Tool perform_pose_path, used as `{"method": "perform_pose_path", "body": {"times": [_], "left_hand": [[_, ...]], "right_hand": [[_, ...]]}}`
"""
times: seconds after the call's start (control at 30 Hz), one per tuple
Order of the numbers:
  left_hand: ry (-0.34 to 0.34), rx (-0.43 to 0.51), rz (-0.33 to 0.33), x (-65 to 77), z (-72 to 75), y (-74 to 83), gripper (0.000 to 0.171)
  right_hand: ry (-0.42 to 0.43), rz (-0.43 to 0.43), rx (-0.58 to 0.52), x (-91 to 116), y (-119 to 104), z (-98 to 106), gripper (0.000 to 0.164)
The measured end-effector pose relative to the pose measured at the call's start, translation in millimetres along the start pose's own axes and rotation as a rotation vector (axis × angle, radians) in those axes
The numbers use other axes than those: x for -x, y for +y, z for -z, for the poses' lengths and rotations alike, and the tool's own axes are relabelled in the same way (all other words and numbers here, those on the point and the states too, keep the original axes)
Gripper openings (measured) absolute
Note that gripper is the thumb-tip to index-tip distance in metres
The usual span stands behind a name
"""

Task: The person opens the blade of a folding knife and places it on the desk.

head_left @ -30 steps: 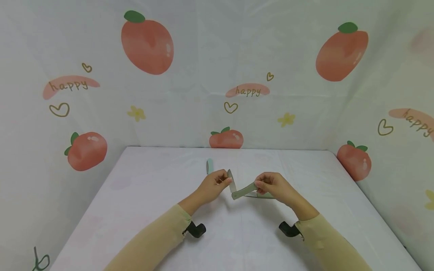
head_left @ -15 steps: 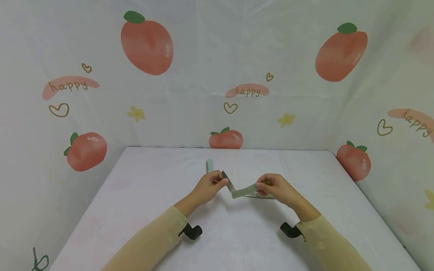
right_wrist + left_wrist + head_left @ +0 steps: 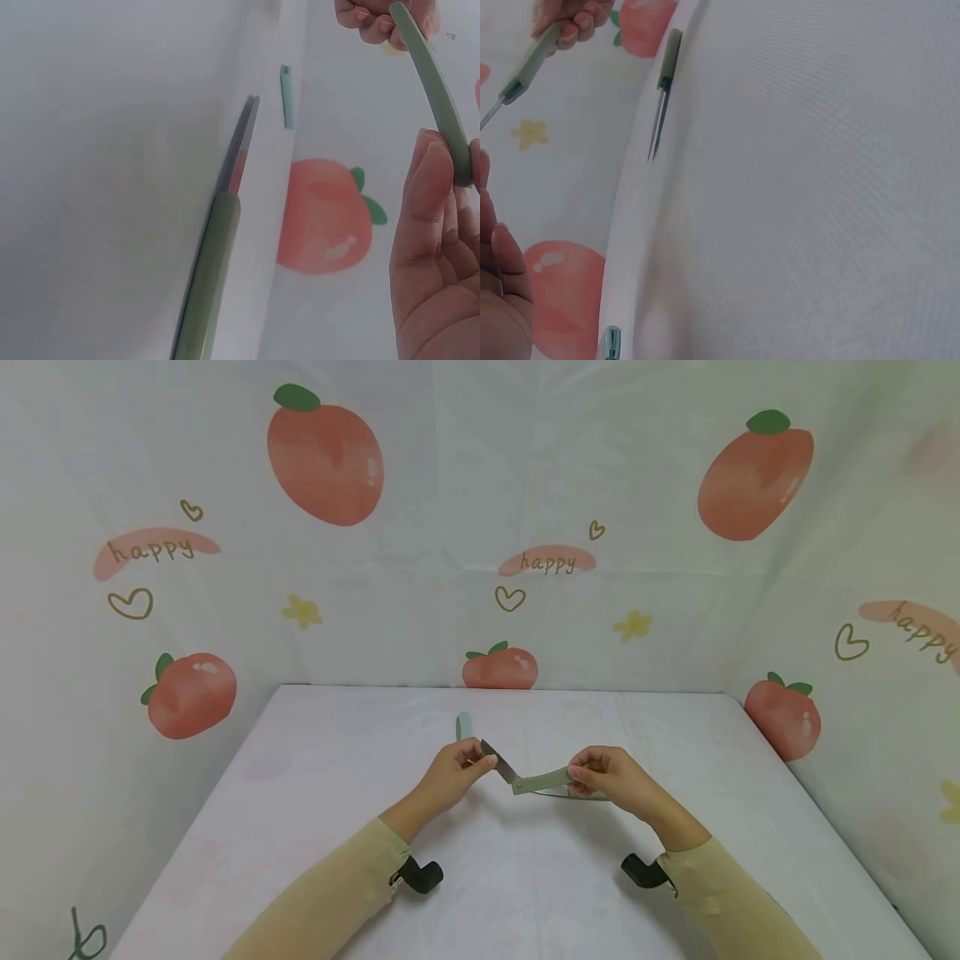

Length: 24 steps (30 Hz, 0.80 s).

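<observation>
Above the table my right hand [image 3: 607, 770] pinches the far end of the green handle [image 3: 542, 781] of a folding knife. Its blade [image 3: 501, 763] stands out from the handle at a wide angle, up and to the left. The blade is pinched near its tip by the thumb and fingers of my left hand [image 3: 456, 774]. In the right wrist view the handle [image 3: 435, 97] runs up from my right fingertips towards the left hand [image 3: 382, 21]. A second folding knife [image 3: 208, 285], with a green handle and its blade out, lies on the table below my right hand.
Behind my left hand lies a folded teal piece [image 3: 464, 725], perhaps another folding knife, partly hidden. A white cloth covers the table [image 3: 525, 893], and printed cloth walls [image 3: 420, 527] enclose its back and sides. Black wrist cameras [image 3: 422, 875] stick out below both sleeves.
My left hand has moved left and slightly down, swinging the blade further out from the handle. The handle has tilted a little closer to level; my right hand has barely shifted.
</observation>
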<state>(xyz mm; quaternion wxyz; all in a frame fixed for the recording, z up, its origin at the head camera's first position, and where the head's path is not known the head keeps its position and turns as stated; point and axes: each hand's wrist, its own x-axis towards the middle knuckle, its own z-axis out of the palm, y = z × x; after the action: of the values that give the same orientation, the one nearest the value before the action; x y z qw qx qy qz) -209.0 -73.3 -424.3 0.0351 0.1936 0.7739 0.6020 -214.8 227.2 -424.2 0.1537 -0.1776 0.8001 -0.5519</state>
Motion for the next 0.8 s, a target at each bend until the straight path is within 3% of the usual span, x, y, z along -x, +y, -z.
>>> {"method": "perform_pose_path", "body": {"times": [0.23,0.47,0.8], "left_hand": [[-0.003,0.012,0.011,-11.6,-1.3,-38.2,0.015],[-0.094,0.073,0.054,-10.0,5.1,-34.5,0.013],[-0.212,0.024,0.151,-11.7,14.9,-34.4,0.012]], "right_hand": [[-0.016,0.005,0.022,-2.3,-0.6,2.8,0.024],[-0.061,0.006,0.028,-2.7,-3.4,6.0,0.025],[-0.119,-0.003,0.098,-3.4,-8.6,5.2,0.020]]}}
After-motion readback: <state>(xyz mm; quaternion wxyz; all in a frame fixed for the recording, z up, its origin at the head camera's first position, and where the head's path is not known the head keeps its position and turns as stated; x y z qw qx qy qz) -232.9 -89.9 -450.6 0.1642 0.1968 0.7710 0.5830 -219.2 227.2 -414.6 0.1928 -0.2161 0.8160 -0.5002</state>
